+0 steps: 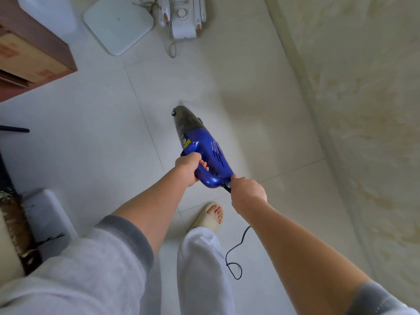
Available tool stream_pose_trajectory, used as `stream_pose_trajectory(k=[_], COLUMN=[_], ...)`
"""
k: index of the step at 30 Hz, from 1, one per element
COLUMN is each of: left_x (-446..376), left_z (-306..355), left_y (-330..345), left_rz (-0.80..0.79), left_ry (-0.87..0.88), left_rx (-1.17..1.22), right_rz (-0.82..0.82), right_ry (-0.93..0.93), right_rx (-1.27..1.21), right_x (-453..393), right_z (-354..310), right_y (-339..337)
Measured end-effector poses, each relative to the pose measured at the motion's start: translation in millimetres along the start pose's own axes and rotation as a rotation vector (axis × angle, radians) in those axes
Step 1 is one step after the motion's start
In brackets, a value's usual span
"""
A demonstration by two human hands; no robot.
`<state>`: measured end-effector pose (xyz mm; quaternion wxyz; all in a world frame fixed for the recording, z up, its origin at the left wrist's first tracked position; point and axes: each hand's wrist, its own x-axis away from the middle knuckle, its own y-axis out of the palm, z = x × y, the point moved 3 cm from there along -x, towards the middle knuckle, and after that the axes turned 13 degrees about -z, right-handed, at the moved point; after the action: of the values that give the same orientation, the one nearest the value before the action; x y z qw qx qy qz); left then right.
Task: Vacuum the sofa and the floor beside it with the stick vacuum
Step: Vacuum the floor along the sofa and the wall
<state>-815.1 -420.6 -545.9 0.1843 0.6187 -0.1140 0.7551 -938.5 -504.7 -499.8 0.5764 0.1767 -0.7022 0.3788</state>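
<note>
A blue stick vacuum (204, 151) with a dark dust cup points down and away from me over the pale tiled floor (102, 133). My left hand (189, 168) grips its loop handle. My right hand (247, 192) pinches the black power cord (236, 253) right where it leaves the back of the vacuum body. The cord then drops and loops on the floor by my right foot. The nozzle end is hidden behind the dust cup. The sofa is not clearly in view; a grey cushioned edge (47, 219) shows at the lower left.
A beige marbled wall (363, 110) runs down the right side. A brown cabinet (34, 53) stands at the top left. Against the far wall lie a white flat scale (118, 23) and a white appliance with cables (184, 19). My slippered foot (210, 215) stands below the vacuum.
</note>
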Motion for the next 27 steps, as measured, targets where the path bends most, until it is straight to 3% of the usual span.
stream_pose_trajectory(k=[7,20,27], left_x=[-1.0,-8.3,-5.5], left_z=[10.7,40.5,33.9], left_y=[-28.5,17.7,-16.1], left_rz=[0.041,-0.075,-0.043], left_ry=[0.004,0.040,0.017], left_rx=[0.046,-0.048,-0.008], right_rz=[0.001,0.010,-0.011], right_ry=[-0.044,0.063,0.041], right_rx=[0.051,-0.079,-0.025], right_x=[-7.1,-12.8,-9.2], right_z=[-25.9,-3.8,-28.3], right_y=[-9.2,-25.6,-22.2])
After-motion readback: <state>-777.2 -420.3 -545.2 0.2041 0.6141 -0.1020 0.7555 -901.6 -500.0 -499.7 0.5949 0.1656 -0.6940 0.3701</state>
